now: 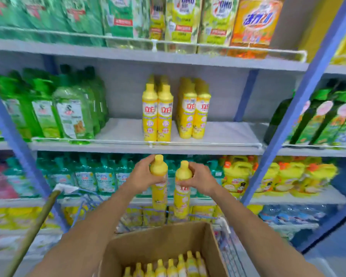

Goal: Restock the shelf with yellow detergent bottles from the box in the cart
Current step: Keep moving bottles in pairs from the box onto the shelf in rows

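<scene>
My left hand (141,174) grips one yellow detergent bottle (159,193) near its shoulder, upright, cap up. My right hand (201,178) grips a second yellow bottle (181,198) beside it. Both bottles hang in the air just below the middle shelf (224,134). On that shelf stand two groups of the same yellow bottles (157,114), with bare shelf to either side. Below my arms the open cardboard box (158,240) holds several more yellow bottles (168,266), caps up.
Green bottles (64,108) fill the left of the middle shelf, and a white wire rail (208,144) runs along its front edge. Blue uprights (300,108) frame the bay. The cart's wooden handle (34,226) rises at left. Teal pouches (88,176) sit on the shelf below.
</scene>
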{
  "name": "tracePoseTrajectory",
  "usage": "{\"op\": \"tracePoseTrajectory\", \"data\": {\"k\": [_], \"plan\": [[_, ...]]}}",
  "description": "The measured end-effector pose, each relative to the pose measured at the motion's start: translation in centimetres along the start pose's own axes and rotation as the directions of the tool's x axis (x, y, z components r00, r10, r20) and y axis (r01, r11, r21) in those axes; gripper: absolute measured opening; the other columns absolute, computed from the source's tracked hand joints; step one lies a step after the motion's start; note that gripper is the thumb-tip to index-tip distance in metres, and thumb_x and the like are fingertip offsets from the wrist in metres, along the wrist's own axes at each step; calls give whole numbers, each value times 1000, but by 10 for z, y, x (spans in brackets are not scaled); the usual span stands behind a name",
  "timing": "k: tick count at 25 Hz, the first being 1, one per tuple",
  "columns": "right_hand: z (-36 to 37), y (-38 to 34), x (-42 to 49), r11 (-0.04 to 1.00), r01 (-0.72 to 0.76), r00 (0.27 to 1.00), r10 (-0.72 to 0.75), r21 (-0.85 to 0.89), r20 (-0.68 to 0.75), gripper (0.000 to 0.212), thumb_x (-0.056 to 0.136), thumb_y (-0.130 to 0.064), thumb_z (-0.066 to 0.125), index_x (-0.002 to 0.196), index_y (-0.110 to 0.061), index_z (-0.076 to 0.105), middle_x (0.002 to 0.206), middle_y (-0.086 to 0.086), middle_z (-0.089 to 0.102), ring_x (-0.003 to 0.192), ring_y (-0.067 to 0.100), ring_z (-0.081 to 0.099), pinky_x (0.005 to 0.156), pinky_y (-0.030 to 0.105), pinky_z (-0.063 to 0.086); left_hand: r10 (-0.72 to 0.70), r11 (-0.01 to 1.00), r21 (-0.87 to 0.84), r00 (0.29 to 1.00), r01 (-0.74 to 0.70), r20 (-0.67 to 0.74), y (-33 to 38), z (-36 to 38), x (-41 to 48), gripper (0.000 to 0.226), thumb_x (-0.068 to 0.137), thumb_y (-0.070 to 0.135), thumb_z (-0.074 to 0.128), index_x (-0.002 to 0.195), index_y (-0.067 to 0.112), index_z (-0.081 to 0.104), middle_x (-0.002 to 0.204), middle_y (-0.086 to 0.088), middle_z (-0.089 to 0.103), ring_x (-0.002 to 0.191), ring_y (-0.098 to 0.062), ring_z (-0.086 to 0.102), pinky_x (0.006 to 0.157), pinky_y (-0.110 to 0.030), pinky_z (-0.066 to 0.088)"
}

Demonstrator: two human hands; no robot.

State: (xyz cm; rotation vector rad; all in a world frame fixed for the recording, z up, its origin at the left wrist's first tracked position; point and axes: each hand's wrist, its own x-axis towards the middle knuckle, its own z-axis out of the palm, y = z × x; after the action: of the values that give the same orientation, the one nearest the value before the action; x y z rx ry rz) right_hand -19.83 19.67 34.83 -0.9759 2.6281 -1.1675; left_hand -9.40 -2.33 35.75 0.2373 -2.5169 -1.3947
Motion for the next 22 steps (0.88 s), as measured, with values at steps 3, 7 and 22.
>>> {"op": "tracePoseTrajectory", "data": {"k": [3,7,22], "plan": [[-43,-21,19,997,53,998,-52,47,-41,34,66,-32,94,83,-18,69,74,-11,65,62,-10,52,60,14,43,111,993,-21,993,-112,-47,47,-17,23,61,50,33,91,103,16,64,97,-9,71,79,-17,66,78,-49,59],[-100,-39,49,989,126,989,-120,76,-84,38,65,-35,95,87,-15,72,77,-11,71,65,-12,56,65,17,51,213,975,-38,972,-218,-95,109,-31,52,45,65,9,93,98,11,63,90,-6,71,72,1,63,68,-27,58],[-219,-32,167,959,236,960,-205,158,-190,60,51,-60,86,93,-19,74,88,-2,78,86,18,76,80,48,61,277,954,-42,925,-298,-260,201,-7,189,57,67,9,93,116,13,64,103,-3,74,85,-12,71,71,-25,57]]}}
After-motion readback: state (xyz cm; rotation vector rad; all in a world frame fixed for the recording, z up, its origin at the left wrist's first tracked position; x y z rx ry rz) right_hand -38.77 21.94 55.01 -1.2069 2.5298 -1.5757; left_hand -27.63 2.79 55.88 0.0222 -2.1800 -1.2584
